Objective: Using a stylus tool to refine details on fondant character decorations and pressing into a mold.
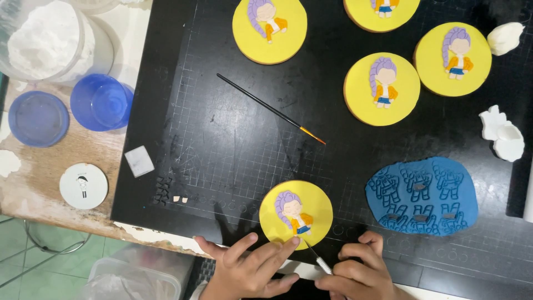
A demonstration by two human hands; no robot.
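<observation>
We are steadying the yellow cookie (296, 213) at six o'clock with our open left hand (250, 269); our right hand (361, 272) is gripping a thin tool (317, 258) by the mat's (222, 155) near edge.

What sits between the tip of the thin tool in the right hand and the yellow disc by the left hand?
Nothing visible. The thin tool in the right hand already points at the near edge of the yellow disc, and the left hand fingers steady that edge beside it.

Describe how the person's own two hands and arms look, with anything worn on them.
Both hands are bare: the left hand and right hand show no gloves, rings or watch. Fingernails are short and unpainted. The wrists run out of frame, so any sleeves cannot be told.
</observation>
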